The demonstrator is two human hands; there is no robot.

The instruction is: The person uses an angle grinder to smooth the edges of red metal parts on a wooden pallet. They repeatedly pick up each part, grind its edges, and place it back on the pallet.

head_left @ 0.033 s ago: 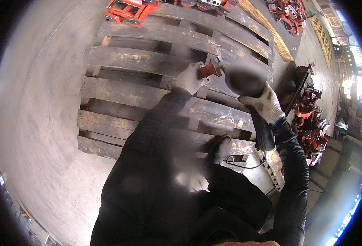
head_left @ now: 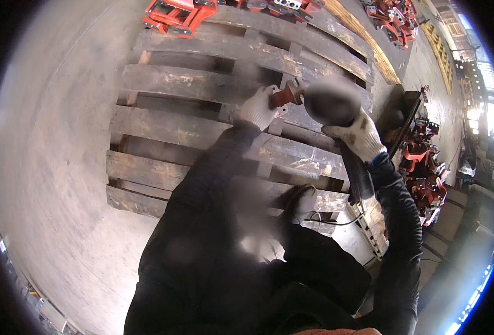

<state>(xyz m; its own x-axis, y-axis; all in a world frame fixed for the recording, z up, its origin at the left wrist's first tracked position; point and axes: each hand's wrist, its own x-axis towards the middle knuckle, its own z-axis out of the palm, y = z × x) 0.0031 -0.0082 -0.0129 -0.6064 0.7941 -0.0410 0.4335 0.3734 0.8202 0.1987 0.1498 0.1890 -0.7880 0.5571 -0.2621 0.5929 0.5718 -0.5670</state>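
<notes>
My left hand (head_left: pixel 258 109), in a pale work glove, is closed around a red metal bracket (head_left: pixel 285 97) with bare metal ends, held above the wooden pallet (head_left: pixel 169 121). To the right, my gloved right hand (head_left: pixel 360 137) grips an angle grinder (head_left: pixel 361 181) with a dark body. Its round head (head_left: pixel 332 103) is smeared by blur and sits right beside the bracket's right end. I cannot tell whether the two touch. From the grinder's lower end a cord (head_left: pixel 336 224) runs off near my shoe (head_left: pixel 301 202).
Red metal frames (head_left: pixel 181 17) lie on the pallet's far edge. More red parts (head_left: pixel 423 167) are piled to the right, others (head_left: pixel 393 21) at the far right. A wooden beam (head_left: pixel 364 39) lies along the pallet's far right. Concrete floor (head_left: pixel 62 139) stretches out on the left.
My right hand and the grinder have shifted slightly left, bringing the round head closer to the bracket. My left hand stays nearly still.
</notes>
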